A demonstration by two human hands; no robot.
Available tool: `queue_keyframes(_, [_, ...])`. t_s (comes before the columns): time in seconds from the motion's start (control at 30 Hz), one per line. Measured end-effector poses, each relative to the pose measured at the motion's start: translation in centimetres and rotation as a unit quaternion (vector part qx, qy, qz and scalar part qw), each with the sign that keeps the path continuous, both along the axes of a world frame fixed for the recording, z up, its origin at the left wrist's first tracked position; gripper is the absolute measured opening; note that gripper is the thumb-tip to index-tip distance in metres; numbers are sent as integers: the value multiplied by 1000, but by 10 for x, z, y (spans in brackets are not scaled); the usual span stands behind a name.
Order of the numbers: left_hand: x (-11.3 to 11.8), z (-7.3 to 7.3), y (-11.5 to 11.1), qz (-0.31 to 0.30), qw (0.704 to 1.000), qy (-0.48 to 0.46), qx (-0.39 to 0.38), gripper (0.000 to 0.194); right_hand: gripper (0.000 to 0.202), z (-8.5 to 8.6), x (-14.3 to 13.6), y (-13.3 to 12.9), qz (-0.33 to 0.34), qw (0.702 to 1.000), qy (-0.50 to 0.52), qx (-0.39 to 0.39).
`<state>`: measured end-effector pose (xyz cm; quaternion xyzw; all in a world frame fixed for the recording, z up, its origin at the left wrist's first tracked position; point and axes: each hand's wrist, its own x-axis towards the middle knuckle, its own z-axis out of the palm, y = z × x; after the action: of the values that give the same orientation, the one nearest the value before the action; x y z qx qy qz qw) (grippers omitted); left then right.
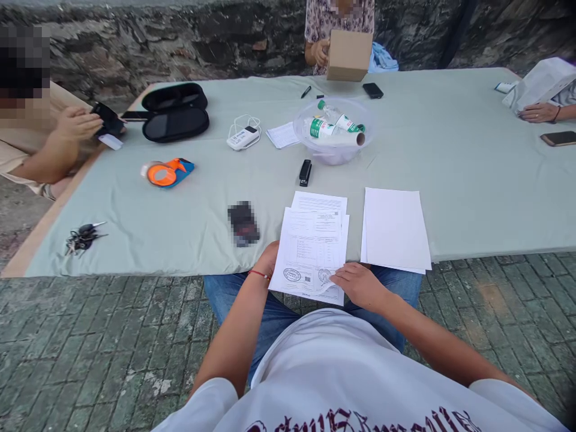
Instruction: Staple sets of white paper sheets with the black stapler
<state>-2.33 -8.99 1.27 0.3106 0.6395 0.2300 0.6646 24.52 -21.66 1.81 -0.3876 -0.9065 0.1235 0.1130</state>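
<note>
Printed sheets with round and oval stamps [310,246] lie at the near table edge, the top one overhanging toward my lap. My right hand [360,285] pinches the lower right corner of this top sheet. At its left edge is my left hand [270,258], with a red string on the wrist; its fingers are hidden under the paper. Another printed sheet [320,200] shows beyond the top one. To the right sits a stack of blank white sheets [396,228]. A black stapler [305,173] rests beyond the printed papers.
The green-covered table [468,180] bears a plastic basin [335,157] with bottles, an orange tape dispenser [164,174], keys [84,238], a black case [175,123], a white device [243,138] and a phone [372,90]. A person across holds a cardboard box [350,55]; others sit left and right.
</note>
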Motion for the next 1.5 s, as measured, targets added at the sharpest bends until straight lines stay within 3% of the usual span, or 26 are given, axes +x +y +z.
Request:
queue_keyframes(0.1, [1,-1,1,4,1000,-8,10,21,37,2,3,-4,-10,1000,-4,1])
queue_keyframes(0.27, [1,-15,3,89,992,-84,-30,44,37,-4,4,-7,-6,1000,-2,-9])
queue_keyframes(0.4, [-1,-22,3,57,983,-168,-42,44,39,-5,1,-7,4,1000,-9,-26])
queue_keyframes(0.6, [-5,-29,0,38,988,-147,-3,40,38,-10,2,-8,10,999,-4,-36])
queue_keyframes(0.77, [-5,-34,-1,80,983,-165,24,39,36,0,22,4,-84,993,80,-34])
queue_keyframes(0.97, [-3,-34,-2,98,986,-132,29,37,31,19,53,30,-289,938,190,8])
queue_keyframes(1.1, [-1,-33,-3,101,987,-121,38,39,29,14,55,31,-397,884,226,-105])
queue_keyframes(1.23, [-1,-32,-3,109,986,-120,31,44,38,-2,48,17,-435,810,229,-320])
queue_keyframes(1.3, [-2,-31,-3,109,986,-121,28,47,45,-11,40,8,-435,788,209,-382])
queue_keyframes(1.43, [-2,-31,-4,100,986,-131,33,53,43,-23,20,-8,-426,779,236,-396])
queue_keyframes(1.5, [-2,-32,-5,99,985,-135,39,53,38,-25,13,-10,-419,788,250,-375])
